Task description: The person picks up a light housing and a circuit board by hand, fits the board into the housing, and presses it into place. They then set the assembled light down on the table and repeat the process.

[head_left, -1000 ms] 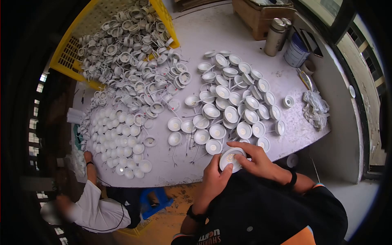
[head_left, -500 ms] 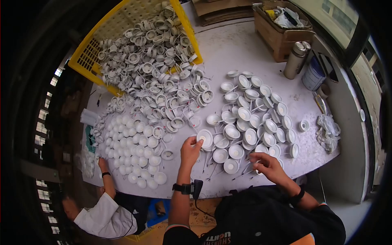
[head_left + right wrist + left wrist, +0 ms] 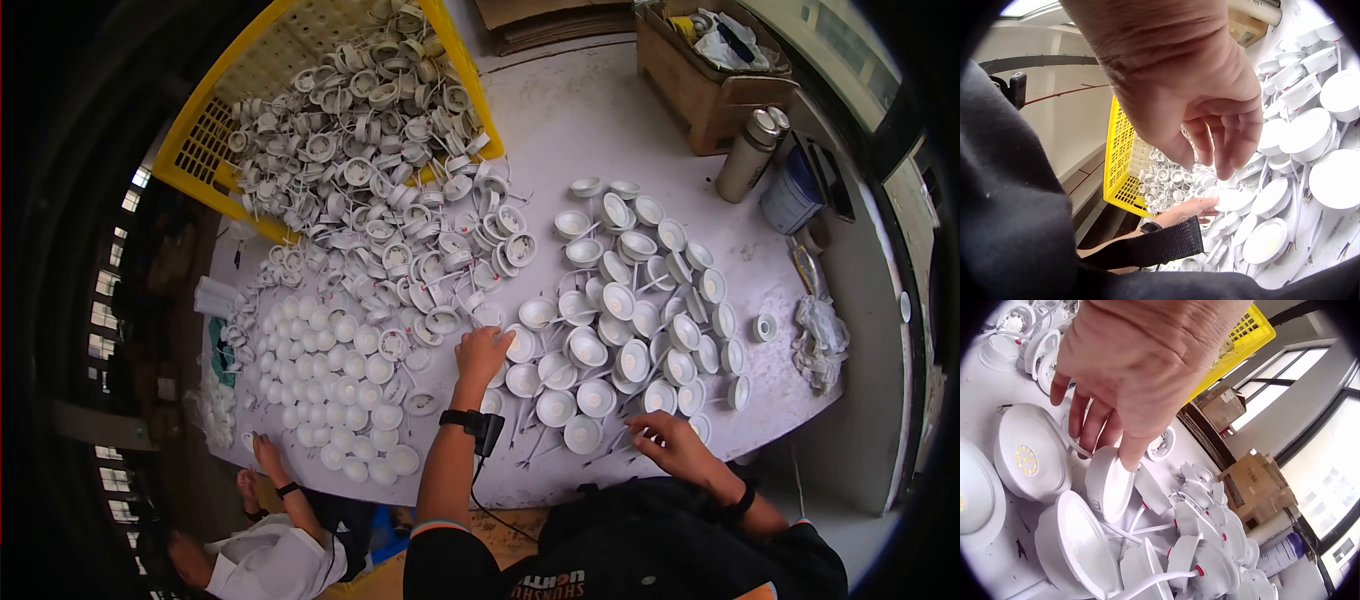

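A white, round, thick-sided lamp (image 3: 1107, 490) stands tilted beneath the left hand (image 3: 1129, 369), pinched at its rim, among similar lamps (image 3: 588, 350) on the counter (image 3: 560, 100); the right hand (image 3: 676, 446) hangs loose.

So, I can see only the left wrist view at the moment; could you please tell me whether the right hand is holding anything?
Observer: No, the right hand holds nothing; in the right wrist view its fingers are loosely curled, with no lamp between them.

Operator: Thank you, and would you kindly tell me whether anyone else is at the table?

Observer: Yes, the head view shows a second person in a white top at the lower left of the picture, beside the edge of the table.
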